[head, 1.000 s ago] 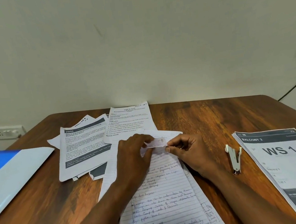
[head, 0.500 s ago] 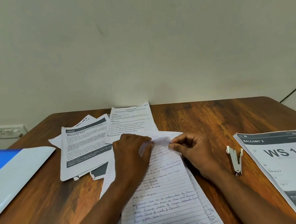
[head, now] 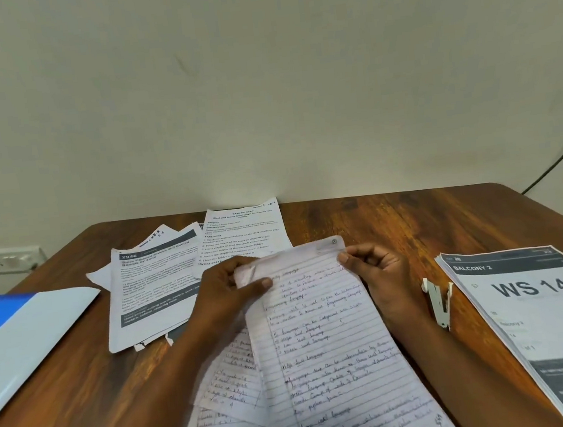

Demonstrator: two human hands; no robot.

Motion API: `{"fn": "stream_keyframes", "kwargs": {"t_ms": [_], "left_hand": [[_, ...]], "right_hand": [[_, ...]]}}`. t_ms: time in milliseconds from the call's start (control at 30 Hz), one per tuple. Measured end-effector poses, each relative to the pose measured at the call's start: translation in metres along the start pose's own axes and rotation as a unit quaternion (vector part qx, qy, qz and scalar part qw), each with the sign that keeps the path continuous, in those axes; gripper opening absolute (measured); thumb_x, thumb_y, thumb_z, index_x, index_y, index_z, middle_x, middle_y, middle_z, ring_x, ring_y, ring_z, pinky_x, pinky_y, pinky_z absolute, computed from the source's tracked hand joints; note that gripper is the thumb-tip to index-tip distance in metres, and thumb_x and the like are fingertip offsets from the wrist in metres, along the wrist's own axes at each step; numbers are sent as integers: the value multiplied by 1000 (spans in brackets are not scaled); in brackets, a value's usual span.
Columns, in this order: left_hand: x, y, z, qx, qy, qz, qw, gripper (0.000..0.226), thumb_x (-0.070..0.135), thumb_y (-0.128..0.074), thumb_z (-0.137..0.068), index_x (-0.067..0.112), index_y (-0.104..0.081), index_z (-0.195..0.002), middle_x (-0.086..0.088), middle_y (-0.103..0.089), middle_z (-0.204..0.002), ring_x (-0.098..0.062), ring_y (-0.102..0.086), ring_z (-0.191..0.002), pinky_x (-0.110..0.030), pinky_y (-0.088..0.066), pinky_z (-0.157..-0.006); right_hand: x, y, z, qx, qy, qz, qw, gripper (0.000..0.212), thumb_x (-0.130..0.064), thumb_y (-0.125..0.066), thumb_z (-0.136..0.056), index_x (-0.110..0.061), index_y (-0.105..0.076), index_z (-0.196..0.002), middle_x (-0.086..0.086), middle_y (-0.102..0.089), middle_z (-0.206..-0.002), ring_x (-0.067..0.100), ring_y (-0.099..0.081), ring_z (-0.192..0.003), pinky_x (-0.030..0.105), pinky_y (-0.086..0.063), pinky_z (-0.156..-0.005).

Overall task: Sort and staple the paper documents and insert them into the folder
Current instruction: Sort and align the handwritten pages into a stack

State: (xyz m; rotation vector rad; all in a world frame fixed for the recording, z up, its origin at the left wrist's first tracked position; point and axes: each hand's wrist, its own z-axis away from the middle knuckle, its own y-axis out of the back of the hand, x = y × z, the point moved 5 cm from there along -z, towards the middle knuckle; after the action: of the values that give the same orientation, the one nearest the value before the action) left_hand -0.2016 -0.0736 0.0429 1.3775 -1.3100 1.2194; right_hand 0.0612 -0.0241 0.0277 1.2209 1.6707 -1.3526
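A lined handwritten sheet (head: 333, 339) is lifted at its top edge over more handwritten pages (head: 227, 383) on the table. My left hand (head: 227, 294) pinches its upper left corner, thumb on top. My right hand (head: 375, 273) pinches the upper right corner. A white staple remover (head: 438, 301) lies just right of my right wrist. The blue and white folder (head: 20, 338) rests at the left edge. A printed pile headed 2946 (head: 153, 287) and a task sheet (head: 243, 237) lie behind my left hand.
A printed stack reading WS 14 (head: 538, 323) lies at the right edge of the wooden table (head: 394, 223). A wall socket (head: 2, 261) sits far left, and a dark cable (head: 557, 159) runs down the wall at the right.
The folded top of the lined sheet has been opened out flat. My hands have moved apart to its two upper corners, and the sheet now lies shifted off the pages beneath it.
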Motion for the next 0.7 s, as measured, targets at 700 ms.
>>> {"fn": "stream_keyframes", "kwargs": {"t_ms": [700], "left_hand": [[-17, -28, 7, 26, 99, 37, 994, 30, -3, -70, -94, 10, -69, -121, -11, -80, -110, -32, -77, -103, -59, -57, -99]], "right_hand": [[18, -25, 11, -123, 29, 241, 962, 17, -21, -66, -101, -21, -71, -117, -4, -79, -110, 8, -75, -91, 23, -58, -70]]}}
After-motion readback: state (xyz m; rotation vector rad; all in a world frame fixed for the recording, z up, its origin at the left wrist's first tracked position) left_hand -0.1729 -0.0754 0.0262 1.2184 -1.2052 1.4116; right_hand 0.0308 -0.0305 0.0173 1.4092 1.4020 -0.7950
